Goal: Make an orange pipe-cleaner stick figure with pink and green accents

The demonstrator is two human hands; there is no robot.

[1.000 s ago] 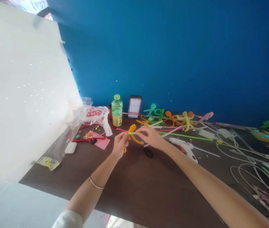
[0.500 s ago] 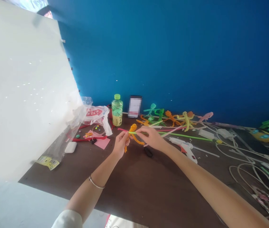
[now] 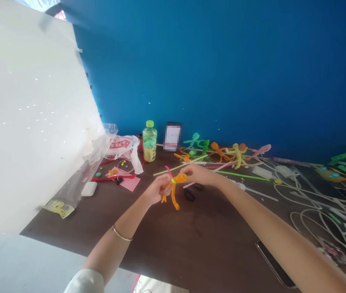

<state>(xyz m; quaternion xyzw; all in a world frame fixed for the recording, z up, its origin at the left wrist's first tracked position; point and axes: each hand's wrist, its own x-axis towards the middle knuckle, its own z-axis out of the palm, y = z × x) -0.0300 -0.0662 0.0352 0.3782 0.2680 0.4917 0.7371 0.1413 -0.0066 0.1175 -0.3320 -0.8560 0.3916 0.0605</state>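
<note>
Between my hands is an orange pipe-cleaner figure (image 3: 179, 178), tilted on its side, with a bit of light green wrapped at its neck and a pink-red pipe cleaner sticking up beside it. One orange limb hangs down. My left hand (image 3: 157, 189) is closed around the figure's body, hiding part of it. The fingers of my right hand (image 3: 198, 174) are pinched at the head end; their tips are partly hidden. Just below the right hand lie black-handled scissors (image 3: 189, 195). Behind the hands a yellow-green pipe cleaner (image 3: 188, 163) lies on the table.
Several finished pipe-cleaner figures, including a yellow one (image 3: 237, 155), line the wall. A green-capped bottle (image 3: 150, 142) and plastic bags (image 3: 124, 147) stand left. My right forearm partly covers a glue gun (image 3: 240, 185). White cables (image 3: 301, 215) spread right; a phone (image 3: 275, 264) lies in front.
The orange figure has been turned, its head now pointing right. The light green strand that stretched to my right hand now sits at the neck, and my right hand is at the head.
</note>
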